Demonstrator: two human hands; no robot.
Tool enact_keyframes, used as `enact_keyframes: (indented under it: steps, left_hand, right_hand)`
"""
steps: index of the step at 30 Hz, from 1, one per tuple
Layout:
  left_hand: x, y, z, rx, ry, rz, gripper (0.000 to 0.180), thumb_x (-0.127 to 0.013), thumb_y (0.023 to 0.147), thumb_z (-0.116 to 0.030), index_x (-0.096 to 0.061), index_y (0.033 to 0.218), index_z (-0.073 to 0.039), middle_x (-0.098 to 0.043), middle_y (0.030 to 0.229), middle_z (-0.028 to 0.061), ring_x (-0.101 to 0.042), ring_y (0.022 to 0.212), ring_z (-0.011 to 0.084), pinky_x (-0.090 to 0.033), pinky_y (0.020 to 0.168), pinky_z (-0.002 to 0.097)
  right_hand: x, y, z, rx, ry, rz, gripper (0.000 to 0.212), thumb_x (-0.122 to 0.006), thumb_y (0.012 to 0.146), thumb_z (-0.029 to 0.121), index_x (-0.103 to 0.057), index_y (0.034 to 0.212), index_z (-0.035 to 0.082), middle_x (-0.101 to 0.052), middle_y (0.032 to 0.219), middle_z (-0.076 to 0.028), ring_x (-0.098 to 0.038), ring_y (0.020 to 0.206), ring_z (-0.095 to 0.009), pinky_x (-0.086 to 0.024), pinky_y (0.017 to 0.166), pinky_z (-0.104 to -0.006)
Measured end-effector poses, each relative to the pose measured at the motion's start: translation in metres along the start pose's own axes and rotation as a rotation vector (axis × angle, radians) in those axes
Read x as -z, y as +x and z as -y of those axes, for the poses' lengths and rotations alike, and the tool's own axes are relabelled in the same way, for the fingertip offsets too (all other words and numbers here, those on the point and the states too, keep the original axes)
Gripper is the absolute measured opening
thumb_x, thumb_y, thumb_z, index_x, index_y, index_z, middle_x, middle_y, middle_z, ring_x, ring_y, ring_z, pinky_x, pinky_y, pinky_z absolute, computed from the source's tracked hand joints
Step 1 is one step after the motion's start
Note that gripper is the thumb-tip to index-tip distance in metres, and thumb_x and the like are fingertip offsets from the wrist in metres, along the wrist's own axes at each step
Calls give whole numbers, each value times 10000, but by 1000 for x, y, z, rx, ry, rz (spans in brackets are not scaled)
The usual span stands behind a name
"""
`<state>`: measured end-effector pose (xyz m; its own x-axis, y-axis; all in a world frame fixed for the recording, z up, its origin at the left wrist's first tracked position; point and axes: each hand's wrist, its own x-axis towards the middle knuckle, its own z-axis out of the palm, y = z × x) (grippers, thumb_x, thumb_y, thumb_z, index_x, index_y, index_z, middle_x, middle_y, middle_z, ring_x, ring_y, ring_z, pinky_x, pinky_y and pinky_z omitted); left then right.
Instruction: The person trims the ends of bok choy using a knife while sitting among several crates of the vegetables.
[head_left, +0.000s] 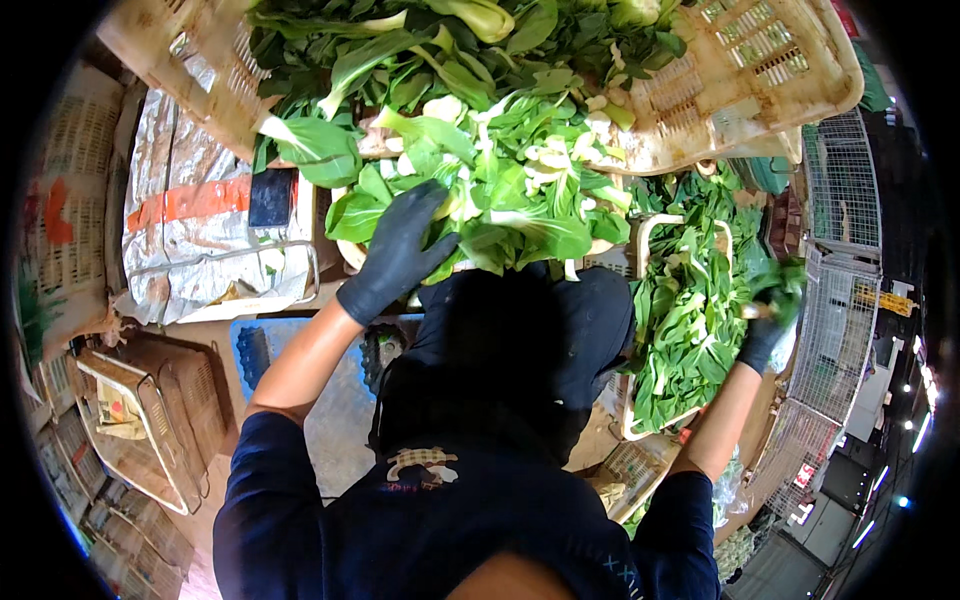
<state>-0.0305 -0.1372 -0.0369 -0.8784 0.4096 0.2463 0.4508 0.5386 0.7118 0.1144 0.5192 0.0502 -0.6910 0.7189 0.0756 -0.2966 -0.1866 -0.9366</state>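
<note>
In front of me lies a heap of loose bok choy [500, 190], with green leaves and pale stems. My left hand [400, 245], in a black glove, rests at the near left edge of that heap. Its thumb and fingers are apart over the leaves, with no stalk plainly gripped. Out to the right, my right hand [766, 332], also black-gloved, is closed around a bunch of leafy greens [787, 280], apparently bok choy. The bunch is partly blurred. Beside that hand stands a cream crate [632, 415] filled with bok choy leaves [685, 330].
A large tilted cream basket [740, 80] of greens stands beyond the heap. At left, a silvery covered stack [185, 220] carries a dark flat device [271, 198]. Lower left is an open crate [150, 430]. Wire mesh baskets [840, 320] line the right side.
</note>
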Motion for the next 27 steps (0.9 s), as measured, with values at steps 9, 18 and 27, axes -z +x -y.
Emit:
enact_keyframes:
  steps: [9, 18, 27]
  left_hand:
    - [-7, 92, 0, -221, 94, -210, 456, -644, 763, -169, -504, 1169, -16, -483, 1232, 180, -468, 1132, 336, -383, 948, 402]
    - [-105, 248, 1, -68, 569, 271, 537, -622, 714, -387, -538, 1137, -66, -555, 1066, 183, -554, 940, 363, -436, 811, 465]
    - [-85, 158, -10, -344, 370, 130, 376, -635, 709, -310, -593, 1014, -93, -562, 1063, 153, -548, 912, 318, -423, 779, 434]
  right_hand:
    - [-147, -58, -97, -239, -595, 95, 454, -510, 830, 105, -411, 1268, 40, -564, 1149, -74, -572, 838, -144, -425, 636, -235]
    - [-303, -54, -196, 140, -725, 627, 537, -481, 690, -15, -473, 1225, 23, -545, 1144, -187, -543, 1035, -278, -415, 891, -334]
    - [-313, 39, -281, 368, -1272, 990, 540, -555, 645, 51, -494, 1181, 21, -554, 1064, -236, -522, 967, -402, -430, 829, -404]
